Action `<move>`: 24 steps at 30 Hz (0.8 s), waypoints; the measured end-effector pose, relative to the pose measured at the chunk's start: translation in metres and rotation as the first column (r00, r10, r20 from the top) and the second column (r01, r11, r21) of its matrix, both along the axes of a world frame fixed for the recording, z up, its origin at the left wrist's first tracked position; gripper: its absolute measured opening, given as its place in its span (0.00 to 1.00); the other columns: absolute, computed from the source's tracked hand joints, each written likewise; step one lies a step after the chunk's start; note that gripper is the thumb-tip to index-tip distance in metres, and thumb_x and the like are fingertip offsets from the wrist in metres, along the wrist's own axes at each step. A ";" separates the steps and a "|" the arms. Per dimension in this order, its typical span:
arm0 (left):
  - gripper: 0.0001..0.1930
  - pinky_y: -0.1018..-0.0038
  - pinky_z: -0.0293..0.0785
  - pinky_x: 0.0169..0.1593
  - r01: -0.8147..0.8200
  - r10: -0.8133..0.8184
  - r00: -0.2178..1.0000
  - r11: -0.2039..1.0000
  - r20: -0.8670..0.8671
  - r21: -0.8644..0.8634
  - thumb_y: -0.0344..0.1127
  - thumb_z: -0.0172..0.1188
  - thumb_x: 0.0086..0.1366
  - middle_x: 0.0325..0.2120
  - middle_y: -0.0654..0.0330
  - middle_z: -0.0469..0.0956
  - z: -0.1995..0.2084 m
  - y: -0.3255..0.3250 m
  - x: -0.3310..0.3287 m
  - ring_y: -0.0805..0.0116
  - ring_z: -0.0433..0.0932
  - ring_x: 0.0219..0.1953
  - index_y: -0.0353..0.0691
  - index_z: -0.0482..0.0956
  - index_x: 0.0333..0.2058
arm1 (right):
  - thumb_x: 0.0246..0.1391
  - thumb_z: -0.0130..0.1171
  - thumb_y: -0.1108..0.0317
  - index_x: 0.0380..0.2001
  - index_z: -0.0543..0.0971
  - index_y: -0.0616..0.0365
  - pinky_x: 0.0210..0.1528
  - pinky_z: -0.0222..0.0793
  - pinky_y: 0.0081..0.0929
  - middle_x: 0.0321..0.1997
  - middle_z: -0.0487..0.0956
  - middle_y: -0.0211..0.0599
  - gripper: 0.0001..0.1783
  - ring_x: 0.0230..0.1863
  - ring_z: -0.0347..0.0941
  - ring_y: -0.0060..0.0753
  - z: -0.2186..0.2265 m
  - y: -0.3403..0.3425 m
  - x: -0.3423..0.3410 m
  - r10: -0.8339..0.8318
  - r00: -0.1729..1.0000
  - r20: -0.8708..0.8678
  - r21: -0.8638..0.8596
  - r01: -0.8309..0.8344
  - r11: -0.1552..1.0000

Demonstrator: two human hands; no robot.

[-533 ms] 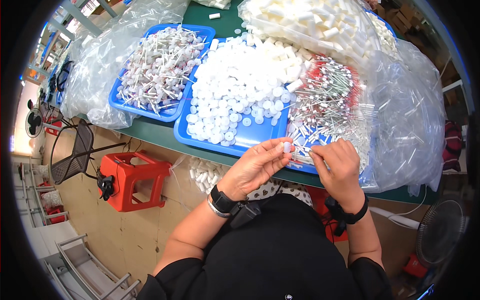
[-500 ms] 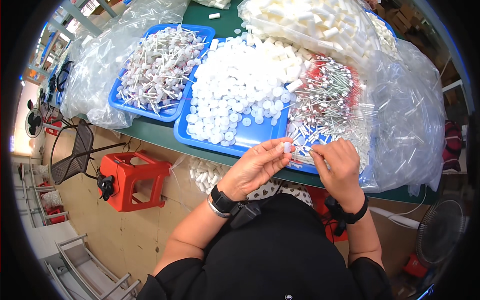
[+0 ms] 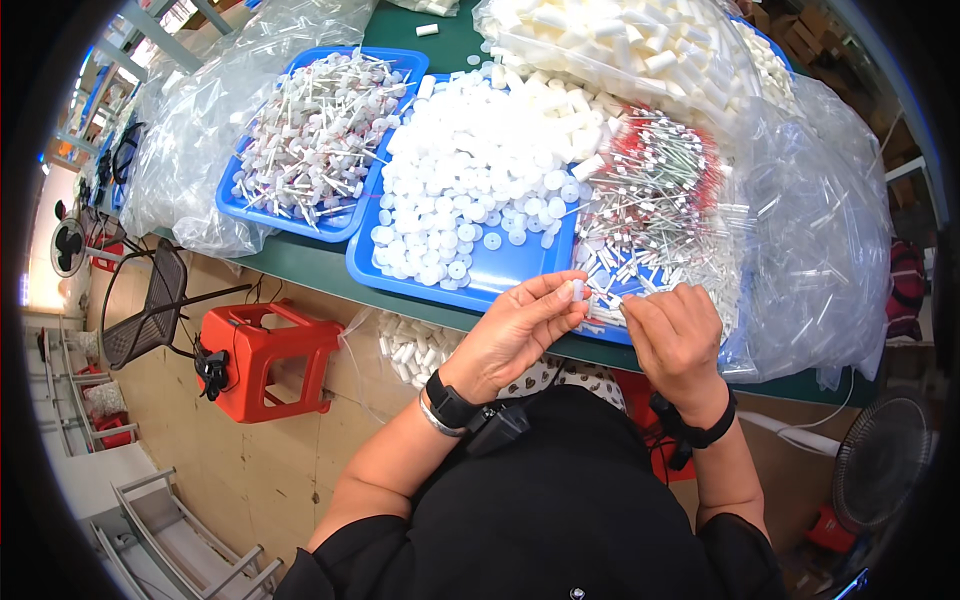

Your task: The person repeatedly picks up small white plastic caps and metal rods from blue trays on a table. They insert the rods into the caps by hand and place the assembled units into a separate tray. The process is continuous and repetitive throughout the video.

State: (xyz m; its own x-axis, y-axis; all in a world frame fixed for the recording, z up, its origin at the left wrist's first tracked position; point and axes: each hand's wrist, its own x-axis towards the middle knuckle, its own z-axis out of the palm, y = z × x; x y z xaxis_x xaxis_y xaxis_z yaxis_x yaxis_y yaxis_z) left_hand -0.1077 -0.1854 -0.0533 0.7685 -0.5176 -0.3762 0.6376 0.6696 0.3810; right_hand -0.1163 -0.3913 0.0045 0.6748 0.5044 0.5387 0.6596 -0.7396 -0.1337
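Between the thumb and forefinger of my left hand (image 3: 515, 328) is a small translucent white disc (image 3: 578, 290), held at the near edge of the trays. My right hand (image 3: 675, 325) is closed in a pinch a short way to the right, its fingertips pointing at the disc; what they hold is too small to make out. Just beyond my left hand, many like discs (image 3: 440, 215) lie piled in a blue tray (image 3: 500, 270). Thin metal-and-red wire pieces with white ends (image 3: 670, 165) are heaped beyond my right hand.
Another blue tray (image 3: 285, 222) at left holds disc-and-stem pieces (image 3: 320, 130). Bags of white cylinders (image 3: 600, 40) lie at the back, clear plastic (image 3: 815, 230) at right. A red stool (image 3: 265, 365) stands left on the floor, a fan (image 3: 880, 465) at lower right.
The disc in my left fingers has tilted, and that hand has shifted very slightly. My right hand stays in nearly the same place, still pinched.
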 end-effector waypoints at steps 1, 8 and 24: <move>0.15 0.82 0.78 0.47 0.000 0.000 1.000 1.000 -0.007 -0.001 0.30 0.56 0.68 0.42 0.57 0.78 0.001 0.000 0.000 0.76 0.79 0.39 0.32 0.72 0.52 | 0.40 0.66 0.77 0.30 0.79 0.58 0.26 0.58 0.30 0.22 0.72 0.29 0.10 0.23 0.65 0.32 0.001 0.000 0.000 0.000 1.000 -0.005 -0.001 0.000 1.000; 0.15 0.81 0.78 0.46 0.052 -0.052 0.998 0.999 0.037 -0.002 0.31 0.57 0.67 0.37 0.60 0.79 -0.001 -0.009 -0.008 0.75 0.79 0.39 0.32 0.73 0.51 | 0.49 0.63 0.76 0.30 0.79 0.60 0.29 0.63 0.26 0.24 0.77 0.32 0.04 0.24 0.72 0.29 -0.007 0.006 -0.007 0.001 0.940 -0.343 0.227 0.082 0.970; 0.16 0.81 0.77 0.39 -0.104 0.090 0.989 0.988 0.122 0.117 0.35 0.56 0.68 0.32 0.63 0.78 -0.004 -0.001 -0.002 0.76 0.77 0.34 0.32 0.74 0.50 | 0.59 0.57 0.69 0.36 0.81 0.64 0.31 0.72 0.24 0.33 0.83 0.43 0.08 0.29 0.79 0.28 -0.009 0.008 0.003 0.157 0.525 -0.837 0.430 0.453 0.781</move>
